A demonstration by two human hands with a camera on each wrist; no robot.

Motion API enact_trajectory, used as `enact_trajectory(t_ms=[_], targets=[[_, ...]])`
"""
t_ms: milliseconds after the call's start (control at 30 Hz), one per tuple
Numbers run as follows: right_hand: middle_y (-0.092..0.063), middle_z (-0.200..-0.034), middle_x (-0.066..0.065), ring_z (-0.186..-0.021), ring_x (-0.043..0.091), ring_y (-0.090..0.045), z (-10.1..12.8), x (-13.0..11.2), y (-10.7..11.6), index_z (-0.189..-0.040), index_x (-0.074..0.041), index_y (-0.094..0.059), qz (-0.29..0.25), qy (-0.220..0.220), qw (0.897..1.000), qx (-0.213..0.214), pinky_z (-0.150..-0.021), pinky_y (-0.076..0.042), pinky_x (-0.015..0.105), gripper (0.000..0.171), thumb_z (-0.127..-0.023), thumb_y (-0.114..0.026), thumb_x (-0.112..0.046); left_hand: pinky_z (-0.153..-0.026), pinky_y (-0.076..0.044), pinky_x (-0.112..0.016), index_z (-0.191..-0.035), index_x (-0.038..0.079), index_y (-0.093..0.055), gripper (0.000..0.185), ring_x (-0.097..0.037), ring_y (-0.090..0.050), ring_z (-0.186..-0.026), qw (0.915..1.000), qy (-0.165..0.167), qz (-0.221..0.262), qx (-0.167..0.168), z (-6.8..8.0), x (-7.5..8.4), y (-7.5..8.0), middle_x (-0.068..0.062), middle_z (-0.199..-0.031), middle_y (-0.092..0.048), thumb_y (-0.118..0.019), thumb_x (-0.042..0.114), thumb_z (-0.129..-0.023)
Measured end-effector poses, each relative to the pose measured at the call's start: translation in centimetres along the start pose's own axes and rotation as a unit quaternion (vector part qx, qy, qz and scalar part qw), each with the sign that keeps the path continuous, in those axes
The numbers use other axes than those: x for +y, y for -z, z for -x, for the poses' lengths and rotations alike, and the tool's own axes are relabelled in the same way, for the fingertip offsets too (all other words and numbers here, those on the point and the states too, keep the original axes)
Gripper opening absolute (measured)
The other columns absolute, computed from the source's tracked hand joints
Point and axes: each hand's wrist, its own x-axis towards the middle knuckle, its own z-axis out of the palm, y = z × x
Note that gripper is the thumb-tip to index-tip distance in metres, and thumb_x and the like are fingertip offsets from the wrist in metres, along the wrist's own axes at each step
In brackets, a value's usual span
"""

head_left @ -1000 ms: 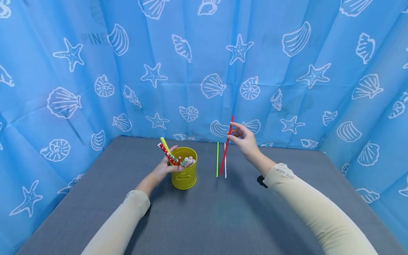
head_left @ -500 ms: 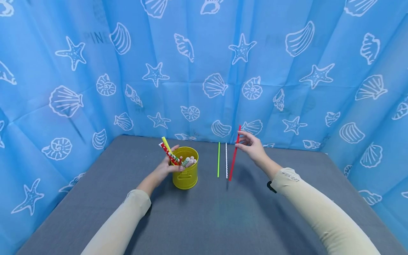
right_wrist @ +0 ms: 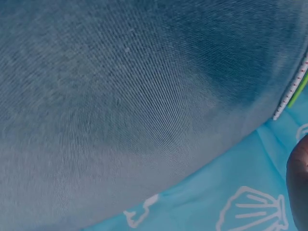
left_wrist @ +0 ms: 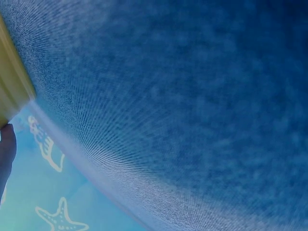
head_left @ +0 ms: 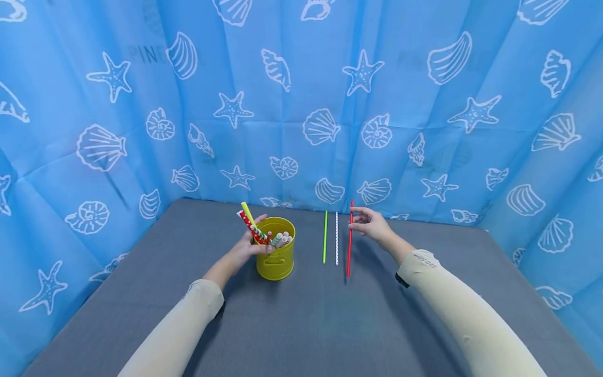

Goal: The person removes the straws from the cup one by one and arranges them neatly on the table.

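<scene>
My right hand pinches a plain red straw near its upper part; the straw leans slightly, its lower end close over the table. Just left of it lie a white patterned straw and a green straw, side by side with a gap between them. My left hand holds the yellow bucket by its left side, thumb across the front. Several paper straws stand inside, and a yellow straw sticks out at the left rim. In the left wrist view the bucket shows only partly.
A grey cloth-covered table lies under everything. Behind it and at both sides hangs a blue curtain with white shells and starfish. The curtain meets the table's back edge just behind the straws.
My right hand has carried the red straw rightward past the white one and lowered it, turning it nearly parallel to the others. The left hand and bucket have stayed put.
</scene>
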Motion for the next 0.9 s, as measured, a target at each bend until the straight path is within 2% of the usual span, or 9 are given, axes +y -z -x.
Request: enact_trajectory(t_ms=[200, 367, 500, 600, 700, 900], targets=[[-0.060, -0.102, 0.009, -0.098, 0.026, -0.061, -1.2, 1.1, -0.1, -0.147, 0.000, -0.037, 0.007, -0.040, 0.999, -0.006, -0.082, -0.048, 0.049, 0.057, -0.095, -0.060, -0.004, -0.114, -0.020, -0.054, -0.155, 0.009, -0.012, 0.090, -0.041, -0.030, -0.135, 0.9992, -0.024, 0.030, -0.006, -0.3, -0.1, -0.1, -0.027, -0.149, -0.027, -0.067, 0.007, -0.083], [-0.062, -0.102, 0.007, -0.100, 0.026, -0.061, -2.3, 1.9, -0.3, -0.146, 0.001, -0.038, 0.016, -0.086, 0.996, -0.012, -0.089, -0.046, 0.051, 0.056, -0.095, -0.060, -0.005, -0.114, -0.021, -0.052, -0.154, 0.007, -0.013, 0.087, -0.041, -0.033, -0.133, 0.9987, -0.023, 0.046, -0.004, -0.5, -0.2, -0.2, -0.027, -0.149, -0.029, -0.063, 0.000, -0.084], [-0.062, -0.109, 0.013, -0.103, 0.029, -0.060, -2.9, 2.3, -0.5, -0.146, 0.002, -0.038, 0.023, -0.114, 0.993, -0.020, -0.095, -0.044, 0.053, 0.056, -0.095, -0.060, -0.005, -0.114, -0.023, -0.051, -0.154, 0.007, -0.013, 0.088, -0.041, -0.032, -0.133, 0.9984, -0.023, 0.051, -0.006, -0.6, -0.4, -0.2, -0.027, -0.149, -0.027, -0.064, 0.001, -0.083], [-0.062, -0.113, 0.018, -0.103, 0.029, -0.060, -3.6, 2.6, -0.7, -0.145, 0.004, -0.038, 0.033, -0.122, 0.991, -0.032, -0.094, -0.045, 0.049, 0.055, -0.095, -0.060, -0.005, -0.113, -0.024, -0.051, -0.154, 0.008, -0.013, 0.089, -0.041, -0.032, -0.133, 0.9983, -0.024, 0.053, -0.008, -0.6, -0.3, -0.2, -0.027, -0.149, -0.027, -0.066, 0.003, -0.083], [-0.063, -0.107, 0.017, -0.097, 0.022, -0.060, -4.3, 2.7, -0.9, -0.144, 0.006, -0.038, 0.043, -0.127, 0.990, -0.051, -0.089, -0.047, 0.042, 0.055, -0.094, -0.060, -0.004, -0.112, -0.026, -0.051, -0.154, 0.008, -0.013, 0.089, -0.040, -0.033, -0.132, 0.9983, -0.025, 0.051, -0.007, -0.4, -0.2, -0.1, -0.026, -0.149, -0.029, -0.065, 0.002, -0.082], [-0.062, -0.095, 0.005, -0.083, 0.014, -0.053, -5.4, 3.0, -0.8, -0.144, 0.004, -0.039, 0.062, -0.143, 0.985, -0.071, -0.075, -0.045, 0.031, 0.056, -0.094, -0.060, -0.006, -0.112, -0.025, -0.053, -0.154, 0.009, -0.013, 0.092, -0.039, -0.033, -0.132, 0.9990, -0.021, 0.040, -0.004, -0.3, -0.3, 0.0, -0.026, -0.148, -0.028, -0.067, 0.007, -0.080]])
